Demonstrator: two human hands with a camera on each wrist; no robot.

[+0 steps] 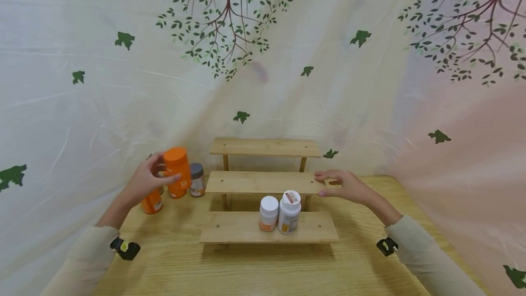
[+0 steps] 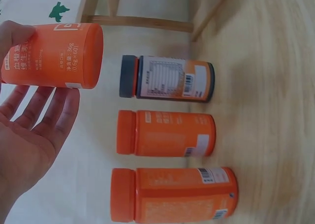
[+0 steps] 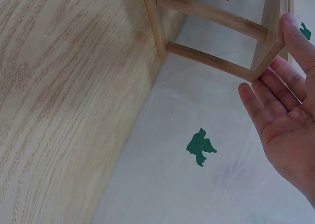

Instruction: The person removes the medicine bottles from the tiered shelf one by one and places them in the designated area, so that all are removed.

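My left hand (image 1: pixel 141 181) grips an orange bottle (image 1: pixel 177 175) with an orange lid. In the left wrist view this bottle (image 2: pixel 59 56) is lifted off the table, thumb on one side and fingers on the other. Beyond it stand a dark-lidded bottle (image 2: pixel 177 79) and two more orange bottles (image 2: pixel 172 134). At the right end of the three-tier wooden shelf (image 1: pixel 263 182), my right hand (image 1: pixel 347 188) holds the middle board between thumb and fingers. Two white-lidded bottles, a shorter one (image 1: pixel 269 216) and a taller one (image 1: pixel 289 216), stand side by side on the lowest board.
The shelf stands on a wood-grain table (image 1: pixel 263 271), near a pale fabric backdrop (image 1: pixel 263 95) printed with branches and green leaf-like shapes. Another fabric side (image 1: pixel 464 159) runs along the right. In the head view, the left hand partly hides the orange bottles behind it.
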